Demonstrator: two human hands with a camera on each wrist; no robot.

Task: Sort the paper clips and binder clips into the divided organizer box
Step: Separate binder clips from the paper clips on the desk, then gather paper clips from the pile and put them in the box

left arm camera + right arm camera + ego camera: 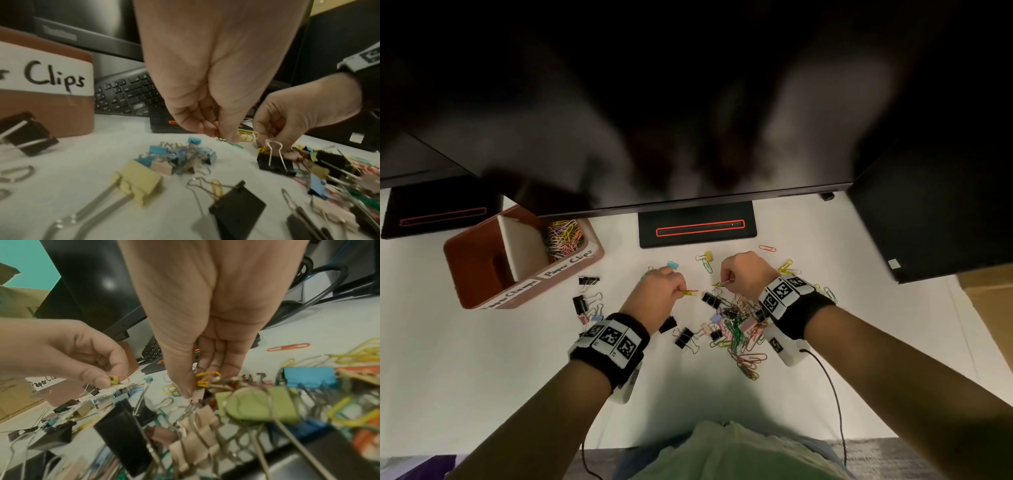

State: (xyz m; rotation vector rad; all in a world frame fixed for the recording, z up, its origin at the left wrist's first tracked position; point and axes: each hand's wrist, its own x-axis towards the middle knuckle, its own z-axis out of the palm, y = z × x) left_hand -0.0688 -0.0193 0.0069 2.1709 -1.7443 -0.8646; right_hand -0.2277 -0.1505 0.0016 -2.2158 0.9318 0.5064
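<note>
The brown divided organizer box (pixel 465 270) stands at the left. Its right compartment holds coloured paper clips (pixel 563 236). Its label (pixel 47 78) reads "Clips". My left hand (pixel 679 291) pinches a few yellow and orange paper clips (pixel 247 135) just above the table. My right hand (pixel 727 279) pinches a yellow paper clip (pixel 206 379) at the far edge of the mixed pile (pixel 736 325) of paper clips and binder clips. A black binder clip (pixel 275 164) lies under the right hand's fingertips. The two hands are close together, fingertips facing.
A monitor overhangs the back, and its stand base (pixel 697 228) is behind the hands. A keyboard (pixel 127 95) lies beyond the box. Loose black binder clips (pixel 582 301) sit left of my left wrist. A black case (pixel 928 222) and a cardboard box (pixel 989 291) are at the right.
</note>
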